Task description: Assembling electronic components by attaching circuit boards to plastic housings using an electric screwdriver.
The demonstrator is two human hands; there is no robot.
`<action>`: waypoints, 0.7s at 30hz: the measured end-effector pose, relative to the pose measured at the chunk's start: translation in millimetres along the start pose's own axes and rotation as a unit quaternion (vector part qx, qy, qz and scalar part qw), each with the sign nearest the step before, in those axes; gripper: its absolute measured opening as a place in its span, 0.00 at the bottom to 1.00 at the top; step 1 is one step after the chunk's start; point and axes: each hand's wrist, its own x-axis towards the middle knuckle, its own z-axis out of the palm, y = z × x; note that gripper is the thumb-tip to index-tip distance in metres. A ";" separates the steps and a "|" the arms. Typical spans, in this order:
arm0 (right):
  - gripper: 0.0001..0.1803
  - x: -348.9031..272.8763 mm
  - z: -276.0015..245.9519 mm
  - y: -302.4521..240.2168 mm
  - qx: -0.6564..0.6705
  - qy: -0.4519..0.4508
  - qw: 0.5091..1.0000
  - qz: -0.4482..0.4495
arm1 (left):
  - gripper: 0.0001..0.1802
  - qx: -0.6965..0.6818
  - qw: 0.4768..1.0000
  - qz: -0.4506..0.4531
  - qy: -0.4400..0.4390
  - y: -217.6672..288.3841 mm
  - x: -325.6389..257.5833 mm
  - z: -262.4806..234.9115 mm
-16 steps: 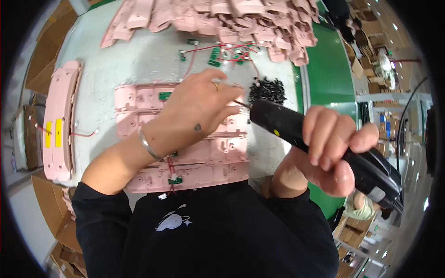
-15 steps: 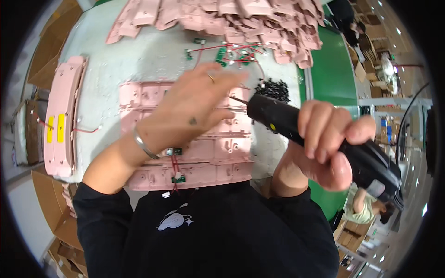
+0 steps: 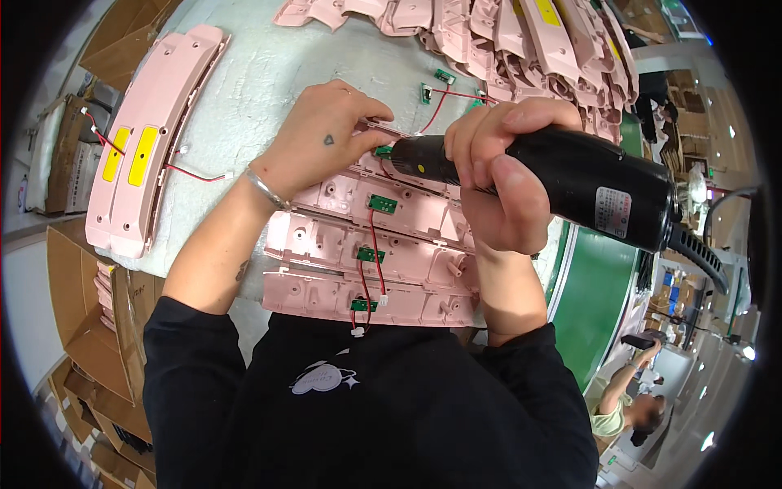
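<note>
Right now the right hand (image 3: pixel 497 175) is clenched around a black electric screwdriver (image 3: pixel 570 183), whose nose points left and meets a small green circuit board (image 3: pixel 383 151) at the upper edge of the pink plastic housings (image 3: pixel 407 224). These housings lie open side up in a stack of rows on the white padded surface (image 3: pixel 269 73), directly in front of the person's black-sleeved torso. More green boards (image 3: pixel 382 203) sit along the middle of each row, joined by thin red wires (image 3: pixel 377 244) that run down toward a white plug. The left hand (image 3: pixel 326 143) lies flat on the top housing just left of the screwdriver tip, fingers spread and pressing down, gripping nothing; a silver bracelet (image 3: pixel 267 187) circles its wrist. Off to the left rests a closed pink housing with two yellow panels (image 3: pixel 130 155), a red wire trailing from it. A heap of further pink parts (image 3: pixel 521 41) is piled along the far edge, and a green conveyor belt (image 3: pixel 599 285) runs on the right.
</note>
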 end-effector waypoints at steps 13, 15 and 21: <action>0.12 -4.0 14.2 3.8 -0.066 -0.072 0.995 -0.005 | 0.12 -0.003 1.000 -0.011 0.020 -3.3 -2.3 5.7; 0.12 -2.7 14.7 5.4 -0.072 -0.070 0.995 -0.001 | 0.12 0.004 1.000 -0.008 0.021 -4.3 -2.5 5.6; 0.11 -0.4 16.3 6.2 -0.053 -0.050 0.997 0.015 | 0.12 0.003 1.000 -0.006 0.024 -6.1 -4.4 5.9</action>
